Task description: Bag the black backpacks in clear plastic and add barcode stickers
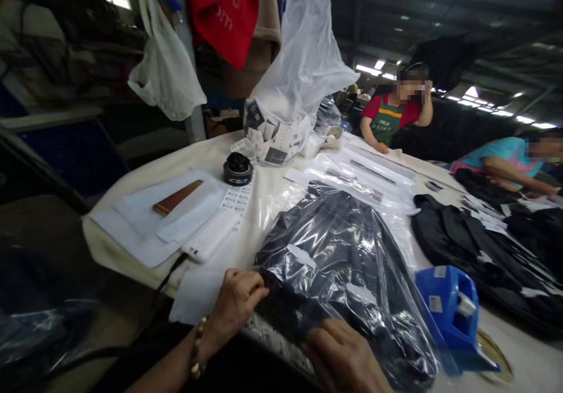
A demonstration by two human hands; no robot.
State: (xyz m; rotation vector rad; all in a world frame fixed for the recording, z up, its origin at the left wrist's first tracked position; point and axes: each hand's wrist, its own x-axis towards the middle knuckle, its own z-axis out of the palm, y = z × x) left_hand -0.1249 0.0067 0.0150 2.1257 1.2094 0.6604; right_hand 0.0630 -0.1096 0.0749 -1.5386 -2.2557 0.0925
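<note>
A dark garment (321, 234) lies flat on the table inside a glossy clear plastic bag (396, 275), with two pale patches showing through. My left hand (240, 296), a beaded bracelet on its wrist, has its fingers closed on the bag's near left edge. Further right along the near edge, my right hand (341, 349) is curled with its knuckles up and its fingers pressed to the bag. Its fingertips are partly hidden and slightly blurred. Right of the bag stands a blue tape dispenser (448, 305), touching or nearly touching the plastic.
Papers (145, 223), a brown phone-like slab (178, 197), a white device (209, 237) and a black roll (238, 169) lie left. Behind stands a clear bag of tags (277, 141). Dark garments (475, 246) cover the right side. Two people (391, 120) are across the table.
</note>
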